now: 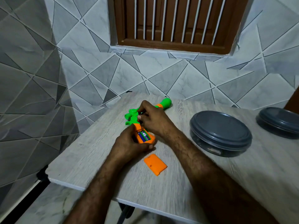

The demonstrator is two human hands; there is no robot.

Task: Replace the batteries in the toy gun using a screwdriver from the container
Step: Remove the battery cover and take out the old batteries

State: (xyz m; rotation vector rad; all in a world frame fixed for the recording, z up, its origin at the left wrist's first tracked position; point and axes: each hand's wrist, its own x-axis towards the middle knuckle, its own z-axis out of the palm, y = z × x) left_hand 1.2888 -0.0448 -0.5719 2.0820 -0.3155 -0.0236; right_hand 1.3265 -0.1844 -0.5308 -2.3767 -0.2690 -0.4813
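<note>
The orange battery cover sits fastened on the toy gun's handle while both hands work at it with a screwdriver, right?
No. The head view shows the orange battery cover lying loose on the table, apart from the toy gun, leaving the batteries exposed. The rest holds.

Your left arm (100, 183) and right arm (202, 167), both bare, reach forward and converge. Your left hand (129, 143) curls round the gun's (131, 117) grip, thumb along its near side. Just beyond it, your right hand (153, 121) pinches the screwdriver (141, 125) in bunched fingers, shaft pointing down.
</note>
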